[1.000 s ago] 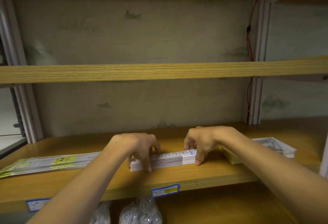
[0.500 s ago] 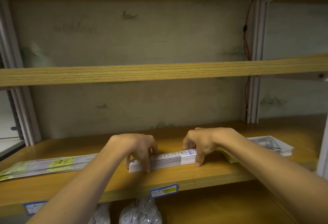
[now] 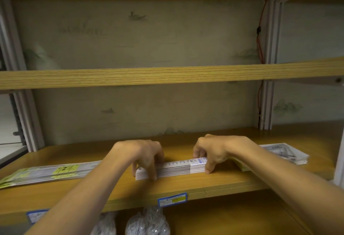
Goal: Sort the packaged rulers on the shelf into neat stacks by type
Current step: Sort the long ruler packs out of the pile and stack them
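Little has shifted since a second ago: both hands still clasp the white ruler stack (image 3: 175, 168) mid-shelf (image 3: 186, 186), left hand (image 3: 145, 157) pinching its left end, right hand (image 3: 212, 153) its right end, between yellow-labelled packs (image 3: 50, 172) and more packs (image 3: 283, 153).

We see a blue price label (image 3: 172, 199) on the board's front edge, a red cable (image 3: 259, 35) down the right upright, and clear bags (image 3: 148, 222) below

Two bare, sleeveless forearms
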`<state>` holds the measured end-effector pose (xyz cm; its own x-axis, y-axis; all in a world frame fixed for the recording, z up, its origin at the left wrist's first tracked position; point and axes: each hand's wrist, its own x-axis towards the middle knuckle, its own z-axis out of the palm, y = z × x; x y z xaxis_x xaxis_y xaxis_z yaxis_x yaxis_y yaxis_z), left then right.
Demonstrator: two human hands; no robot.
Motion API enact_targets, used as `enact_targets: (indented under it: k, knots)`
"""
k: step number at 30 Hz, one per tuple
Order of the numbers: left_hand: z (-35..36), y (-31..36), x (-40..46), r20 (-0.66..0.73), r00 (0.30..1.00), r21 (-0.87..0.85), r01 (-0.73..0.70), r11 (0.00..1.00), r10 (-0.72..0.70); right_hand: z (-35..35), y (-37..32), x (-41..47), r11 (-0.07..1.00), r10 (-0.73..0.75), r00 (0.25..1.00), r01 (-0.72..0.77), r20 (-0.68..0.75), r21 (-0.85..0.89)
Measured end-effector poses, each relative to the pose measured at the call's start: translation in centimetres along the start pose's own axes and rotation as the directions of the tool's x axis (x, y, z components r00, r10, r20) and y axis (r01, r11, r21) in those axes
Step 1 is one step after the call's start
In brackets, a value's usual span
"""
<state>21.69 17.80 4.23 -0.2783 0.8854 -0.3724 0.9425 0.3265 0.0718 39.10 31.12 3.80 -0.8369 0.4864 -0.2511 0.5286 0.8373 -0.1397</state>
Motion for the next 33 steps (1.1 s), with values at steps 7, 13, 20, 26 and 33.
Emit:
enact_targets:
  k: [7,13,20,26,33]
  knots:
    - [0.2,-0.1,-0.3,0.002,1.0,-0.071,0.026,0.997,-0.026,-0.4,-0.1,-0.3,0.992,0.019,0.998,-0.026,0.061,0.123]
    - [0.3,0.0,-0.5,-0.032,0.999,-0.071,-0.01,0.997,0.008,-0.7,-0.8,-0.3,0.976,0.003,0.998,-0.017,0.064,0.218]
    - [0.4,0.1,-0.5,-0.063,0.998,-0.065,-0.008,0.998,0.004,-0.4,-1.2,-0.2,0.986,-0.003,1.0,-0.002,0.03,0.167]
    - [0.4,0.2,-0.5,-0.063,0.998,-0.066,0.0,0.998,-0.004,-0.4,-1.2,-0.2,0.984,0.002,1.0,-0.008,0.031,0.177]
    - [0.3,0.1,-0.7,-0.033,0.999,-0.053,0.006,0.999,-0.007,-0.5,-1.0,-0.3,0.988,0.025,0.995,-0.039,0.094,0.151]
